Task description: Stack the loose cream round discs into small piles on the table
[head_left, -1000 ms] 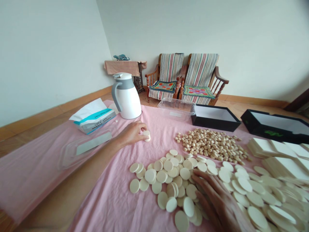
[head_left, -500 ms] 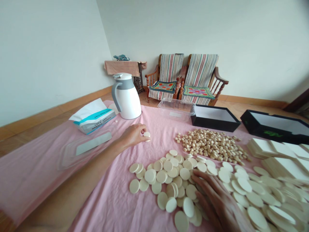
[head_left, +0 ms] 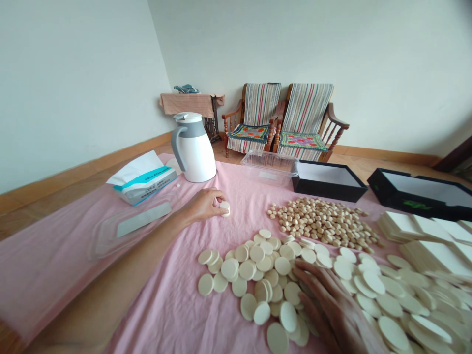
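My left hand (head_left: 204,204) pinches a pale round wooden disc (head_left: 224,207) just above or on the pink cloth; a second disc seems to lie against it, but I cannot tell for sure. Flat across a spread of similar round wooden discs (head_left: 257,253) rests my right hand (head_left: 328,305), its fingers stretched out and touching them. Whether a disc lies under its palm is hidden. Beyond the discs lies a heap of small wooden beads or cubes with rounded corners (head_left: 324,221).
A pink cloth (head_left: 177,305) covers the table. At the back stand a white and grey jug (head_left: 199,157), a tissue pack (head_left: 143,179), a clear plastic box (head_left: 271,167) and two black boxes (head_left: 328,189). A clear lid (head_left: 106,236) lies left; stacked square wooden pieces (head_left: 435,255) sit right.
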A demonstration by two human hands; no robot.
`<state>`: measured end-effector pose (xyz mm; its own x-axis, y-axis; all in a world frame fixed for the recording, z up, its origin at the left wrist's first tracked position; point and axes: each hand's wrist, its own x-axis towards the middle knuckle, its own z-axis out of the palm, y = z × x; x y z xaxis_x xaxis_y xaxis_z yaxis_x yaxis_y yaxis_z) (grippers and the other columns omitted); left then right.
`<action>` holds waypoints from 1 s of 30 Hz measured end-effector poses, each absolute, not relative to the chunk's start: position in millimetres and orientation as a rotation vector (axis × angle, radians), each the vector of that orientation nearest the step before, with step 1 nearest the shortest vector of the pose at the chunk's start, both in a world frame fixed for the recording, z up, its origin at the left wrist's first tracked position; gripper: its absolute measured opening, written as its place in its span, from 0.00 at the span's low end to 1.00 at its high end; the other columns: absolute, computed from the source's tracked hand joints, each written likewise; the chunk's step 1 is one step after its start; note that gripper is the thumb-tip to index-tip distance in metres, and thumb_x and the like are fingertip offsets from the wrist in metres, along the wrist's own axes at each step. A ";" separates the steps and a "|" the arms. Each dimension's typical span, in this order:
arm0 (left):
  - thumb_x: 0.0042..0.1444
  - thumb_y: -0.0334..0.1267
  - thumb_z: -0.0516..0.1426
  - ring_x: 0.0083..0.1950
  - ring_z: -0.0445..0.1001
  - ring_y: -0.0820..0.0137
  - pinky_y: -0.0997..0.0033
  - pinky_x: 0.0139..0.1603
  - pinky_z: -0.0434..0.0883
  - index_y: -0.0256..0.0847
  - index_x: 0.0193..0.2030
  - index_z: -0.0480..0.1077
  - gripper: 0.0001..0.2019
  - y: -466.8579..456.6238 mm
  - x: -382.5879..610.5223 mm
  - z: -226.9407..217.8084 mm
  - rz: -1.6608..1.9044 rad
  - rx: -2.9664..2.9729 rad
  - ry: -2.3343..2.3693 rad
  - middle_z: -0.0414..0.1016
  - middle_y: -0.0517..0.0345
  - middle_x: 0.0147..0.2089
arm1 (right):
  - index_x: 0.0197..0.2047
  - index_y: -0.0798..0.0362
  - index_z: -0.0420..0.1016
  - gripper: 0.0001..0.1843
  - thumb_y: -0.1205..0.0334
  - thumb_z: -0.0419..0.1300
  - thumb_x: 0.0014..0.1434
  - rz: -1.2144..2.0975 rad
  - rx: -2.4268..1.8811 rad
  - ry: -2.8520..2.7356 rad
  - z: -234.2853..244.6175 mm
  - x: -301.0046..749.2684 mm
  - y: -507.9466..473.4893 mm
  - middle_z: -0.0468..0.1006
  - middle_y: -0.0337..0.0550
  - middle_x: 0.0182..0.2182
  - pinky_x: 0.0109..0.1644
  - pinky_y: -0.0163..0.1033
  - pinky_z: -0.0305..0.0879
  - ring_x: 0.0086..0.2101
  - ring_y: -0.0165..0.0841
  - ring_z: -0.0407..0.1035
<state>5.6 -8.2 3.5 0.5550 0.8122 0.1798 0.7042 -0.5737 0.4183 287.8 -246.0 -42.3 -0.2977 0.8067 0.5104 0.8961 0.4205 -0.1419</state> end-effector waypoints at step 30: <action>0.47 0.37 0.58 0.35 0.72 0.71 0.75 0.37 0.66 0.39 0.42 0.74 0.14 -9.1 1.0 10.1 0.419 2.519 1.082 0.77 0.58 0.40 | 0.51 0.53 0.72 0.16 0.61 0.53 0.61 -0.266 -1.397 -2.165 -38.7 286.9 -244.5 0.76 0.49 0.47 0.45 0.38 0.73 0.45 0.35 0.73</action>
